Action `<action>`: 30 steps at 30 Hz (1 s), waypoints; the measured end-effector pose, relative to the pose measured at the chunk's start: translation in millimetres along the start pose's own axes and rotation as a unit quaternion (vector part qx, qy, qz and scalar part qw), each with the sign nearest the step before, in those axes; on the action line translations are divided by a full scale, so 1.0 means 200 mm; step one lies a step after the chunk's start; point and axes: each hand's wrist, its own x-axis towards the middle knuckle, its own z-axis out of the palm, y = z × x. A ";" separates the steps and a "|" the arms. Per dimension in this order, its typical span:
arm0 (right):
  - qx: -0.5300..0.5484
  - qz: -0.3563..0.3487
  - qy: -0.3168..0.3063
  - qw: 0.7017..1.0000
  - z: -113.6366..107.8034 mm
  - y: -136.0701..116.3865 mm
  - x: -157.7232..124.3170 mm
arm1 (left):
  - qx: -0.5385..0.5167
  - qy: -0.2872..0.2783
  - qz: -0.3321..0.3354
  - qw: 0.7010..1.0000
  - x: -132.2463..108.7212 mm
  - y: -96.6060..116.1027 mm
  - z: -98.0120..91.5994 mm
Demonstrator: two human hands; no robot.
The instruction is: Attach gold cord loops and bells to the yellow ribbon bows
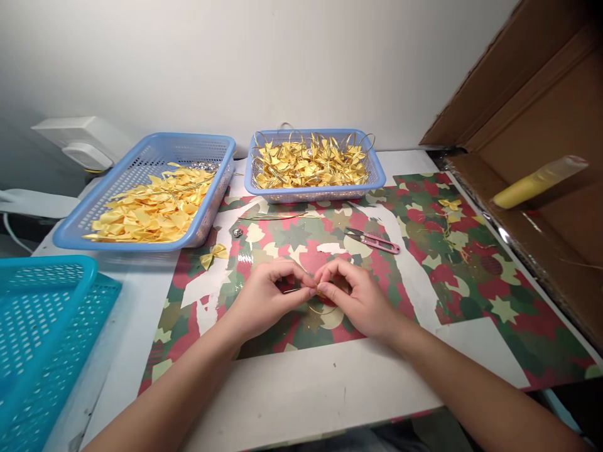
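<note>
My left hand (266,292) and my right hand (362,298) meet over the patterned mat, fingertips pinched together. Between them runs a thin gold cord (323,312), bent in a loop below the fingers, and both hands grip it. Where the fingertips join, the cord is mostly hidden. A yellow ribbon bow (213,255) lies to the left of my left hand. Beyond it sits a small silver bell-like piece (237,233). Pink-handled thread snips (373,240) rest just past my right hand. Another length of gold cord (273,217) lies farther back.
A blue basket (120,169) at back left holds yellow bows and silver pieces. Another blue basket (313,193) holds bows with gold loops. A teal basket (47,314) stands at left. On the right are a cardboard box (532,94), a yellow tube (537,182) and thread scraps (455,235).
</note>
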 end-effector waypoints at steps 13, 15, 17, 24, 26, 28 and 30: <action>0.054 0.016 0.005 0.998 0.01 0.04 0.00 | -0.118 0.013 -0.077 0.990 0.00 0.00 0.02; 0.060 0.013 0.007 0.998 0.02 0.04 0.00 | -0.130 0.019 -0.082 0.988 0.01 0.00 0.01; 0.066 0.011 0.006 0.998 0.02 0.04 0.00 | -0.135 0.016 -0.074 0.988 0.01 0.00 0.01; 0.065 0.018 -0.003 0.998 0.00 0.02 0.01 | -0.129 0.004 -0.047 0.991 0.01 0.01 -0.01; 0.054 0.017 -0.001 0.998 -0.01 0.02 0.01 | -0.119 0.010 -0.068 0.990 0.01 0.01 -0.02; 0.016 0.009 0.008 1.000 -0.02 0.01 0.01 | -0.110 0.007 -0.082 0.991 0.01 0.01 -0.02; -0.033 -0.005 0.017 0.999 -0.03 0.01 0.01 | -0.109 0.002 -0.091 0.990 0.01 0.01 -0.02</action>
